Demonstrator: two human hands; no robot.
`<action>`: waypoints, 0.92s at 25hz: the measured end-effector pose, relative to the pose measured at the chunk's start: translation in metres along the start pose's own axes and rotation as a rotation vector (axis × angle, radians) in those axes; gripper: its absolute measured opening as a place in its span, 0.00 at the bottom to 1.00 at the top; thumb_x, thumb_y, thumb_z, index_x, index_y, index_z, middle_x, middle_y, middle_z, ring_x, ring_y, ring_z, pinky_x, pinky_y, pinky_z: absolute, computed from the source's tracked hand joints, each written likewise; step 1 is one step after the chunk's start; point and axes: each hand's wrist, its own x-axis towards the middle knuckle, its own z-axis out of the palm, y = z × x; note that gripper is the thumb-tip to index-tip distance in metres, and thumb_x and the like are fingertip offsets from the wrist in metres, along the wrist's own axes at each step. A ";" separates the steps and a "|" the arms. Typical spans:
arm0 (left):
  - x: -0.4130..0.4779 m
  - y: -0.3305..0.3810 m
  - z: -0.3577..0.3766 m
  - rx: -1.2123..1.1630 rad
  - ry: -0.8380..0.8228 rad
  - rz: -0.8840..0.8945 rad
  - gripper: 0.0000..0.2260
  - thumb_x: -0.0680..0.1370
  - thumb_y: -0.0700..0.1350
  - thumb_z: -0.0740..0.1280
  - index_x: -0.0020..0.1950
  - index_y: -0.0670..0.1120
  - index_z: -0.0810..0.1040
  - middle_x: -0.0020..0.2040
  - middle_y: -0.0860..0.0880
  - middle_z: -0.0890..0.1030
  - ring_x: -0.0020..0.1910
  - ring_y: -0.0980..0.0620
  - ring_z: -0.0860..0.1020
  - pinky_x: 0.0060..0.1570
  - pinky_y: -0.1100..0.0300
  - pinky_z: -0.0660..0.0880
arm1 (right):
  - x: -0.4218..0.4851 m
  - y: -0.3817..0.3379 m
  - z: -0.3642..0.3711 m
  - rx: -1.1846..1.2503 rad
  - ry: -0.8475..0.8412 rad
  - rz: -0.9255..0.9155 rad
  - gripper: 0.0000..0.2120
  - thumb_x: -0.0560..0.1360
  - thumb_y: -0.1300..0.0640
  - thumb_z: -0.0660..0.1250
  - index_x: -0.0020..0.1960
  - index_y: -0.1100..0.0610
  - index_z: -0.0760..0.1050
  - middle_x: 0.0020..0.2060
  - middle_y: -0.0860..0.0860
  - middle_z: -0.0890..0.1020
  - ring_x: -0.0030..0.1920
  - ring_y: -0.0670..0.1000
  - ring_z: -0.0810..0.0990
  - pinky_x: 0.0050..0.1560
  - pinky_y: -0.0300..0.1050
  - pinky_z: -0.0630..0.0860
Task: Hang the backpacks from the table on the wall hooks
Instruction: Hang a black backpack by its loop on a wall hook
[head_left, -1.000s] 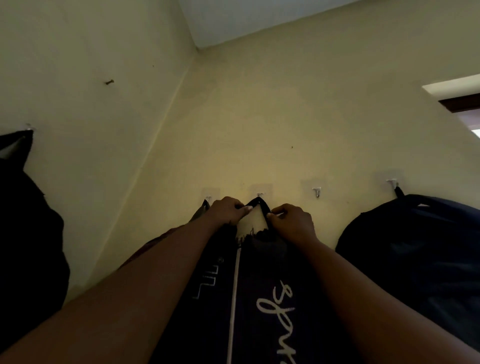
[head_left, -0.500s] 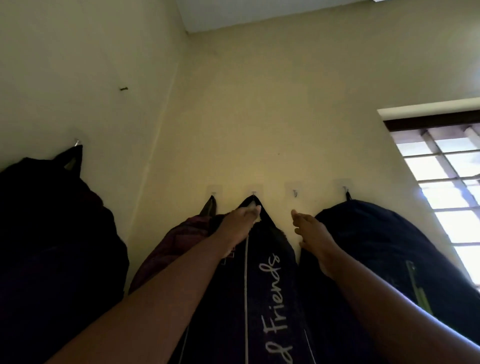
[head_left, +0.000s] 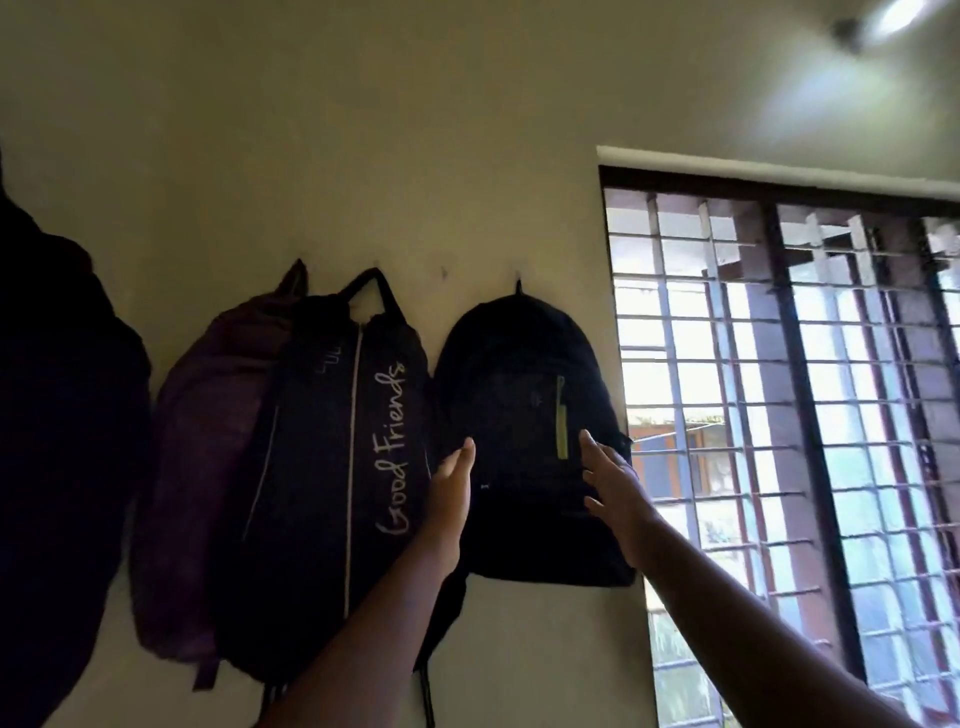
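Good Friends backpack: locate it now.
Head view, left of centre: the Good Friends backpack hangs on the wall between the purple backpack and the black backpack by the window.

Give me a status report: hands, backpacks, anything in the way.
Left hand open, right hand open, both at the black backpack. Good Friends backpack hangs by its loop beside purple backpack. No obstruction in view.

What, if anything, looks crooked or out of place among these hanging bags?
The purple backpack hangs tilted, partly tucked behind the Good Friends backpack, so the two crowd together. The black backpack to their right hangs straight.
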 end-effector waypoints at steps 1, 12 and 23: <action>-0.012 -0.008 0.018 -0.029 -0.020 -0.023 0.26 0.79 0.56 0.55 0.73 0.43 0.64 0.73 0.44 0.67 0.73 0.47 0.65 0.70 0.55 0.59 | -0.016 0.004 -0.020 0.008 -0.001 0.001 0.29 0.74 0.38 0.59 0.68 0.56 0.69 0.67 0.53 0.74 0.66 0.55 0.71 0.66 0.51 0.68; -0.175 -0.031 0.280 -0.222 -0.306 -0.167 0.25 0.79 0.56 0.55 0.74 0.47 0.62 0.74 0.48 0.65 0.75 0.48 0.61 0.72 0.54 0.54 | -0.131 0.027 -0.312 -0.097 0.246 0.153 0.26 0.79 0.46 0.53 0.73 0.58 0.61 0.73 0.56 0.65 0.73 0.56 0.63 0.74 0.55 0.58; -0.329 -0.028 0.565 -0.349 -0.638 -0.335 0.24 0.81 0.53 0.53 0.73 0.43 0.63 0.75 0.45 0.64 0.74 0.47 0.62 0.70 0.53 0.56 | -0.219 0.035 -0.607 -0.145 0.570 0.276 0.29 0.78 0.41 0.53 0.74 0.54 0.57 0.74 0.56 0.63 0.73 0.56 0.62 0.70 0.55 0.61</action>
